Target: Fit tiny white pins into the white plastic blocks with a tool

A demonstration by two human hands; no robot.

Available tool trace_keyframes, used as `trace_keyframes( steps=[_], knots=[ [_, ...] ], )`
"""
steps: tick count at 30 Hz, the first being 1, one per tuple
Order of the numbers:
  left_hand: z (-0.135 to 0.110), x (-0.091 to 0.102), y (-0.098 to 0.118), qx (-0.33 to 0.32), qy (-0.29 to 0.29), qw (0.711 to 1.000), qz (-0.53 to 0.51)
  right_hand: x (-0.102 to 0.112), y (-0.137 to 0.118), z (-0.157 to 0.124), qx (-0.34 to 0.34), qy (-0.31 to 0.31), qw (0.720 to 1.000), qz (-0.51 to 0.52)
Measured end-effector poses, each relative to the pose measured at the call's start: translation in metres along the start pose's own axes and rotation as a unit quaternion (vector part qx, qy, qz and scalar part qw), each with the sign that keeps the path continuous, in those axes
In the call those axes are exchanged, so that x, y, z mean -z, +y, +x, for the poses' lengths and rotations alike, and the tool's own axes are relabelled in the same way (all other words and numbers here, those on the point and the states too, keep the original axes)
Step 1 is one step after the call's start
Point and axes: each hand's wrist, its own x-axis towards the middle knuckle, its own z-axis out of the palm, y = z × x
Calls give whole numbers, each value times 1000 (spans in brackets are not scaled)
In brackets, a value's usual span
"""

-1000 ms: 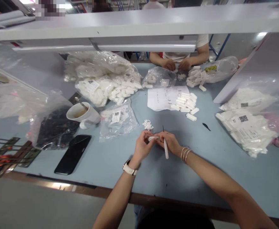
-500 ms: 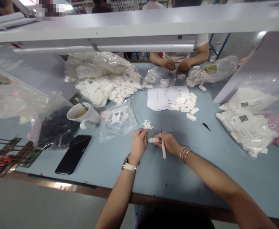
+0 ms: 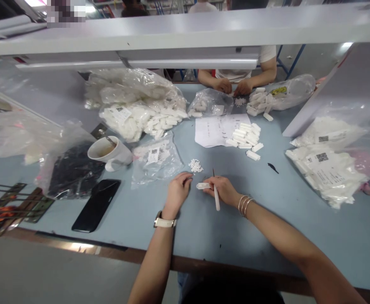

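My right hand (image 3: 224, 190) is closed around a pen-like tool (image 3: 216, 198) with a white handle and thin dark tip pointing away from me. Its fingertips also grip a small white plastic piece (image 3: 200, 185), whose left end sticks out and shows a row of small slots. My left hand (image 3: 178, 189), with a watch (image 3: 165, 220) at the wrist, rests just left of that piece. Its fingers are curled together, and anything between them is hidden. A small pile of tiny white parts (image 3: 195, 165) lies just beyond the left fingertips.
White plastic blocks (image 3: 245, 137) lie on a printed sheet (image 3: 207, 131). A mug (image 3: 120, 154) with a spoon, a phone (image 3: 96, 207) and clear bags (image 3: 156, 160) stand left. Packed white bags (image 3: 330, 169) lie right. A co-worker's hands (image 3: 232, 86) work opposite, beneath a shelf (image 3: 185, 31).
My left hand has drawn back from the pile of tiny parts, slightly to the left, with its fingers more curled. My right hand stays in place with the tool and the white piece.
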Motion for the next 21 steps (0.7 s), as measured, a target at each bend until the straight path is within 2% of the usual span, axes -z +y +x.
trace_keyframes(
  steps=[6, 9, 13, 16, 21],
  knots=[
    [-4, 22, -12, 72, 2, 997, -17, -1, 0, 0, -8, 0, 1000, 0],
    [-4, 21, -11, 47, -8, 999, -7, -1, 0, 0, 0, 5, 1000, -4],
    [-5, 11, -7, -3, -3, 999, 34, -1, 1, 0, 11, 11, 1000, -6],
    [-5, 7, -2, -12, 5, 999, 52, -1, 1, 0, 10, 13, 1000, 0],
    [-5, 11, 13, 5, 13, 999, -41, 0, 1, 0, 0, 32, 999, 38]
  ],
)
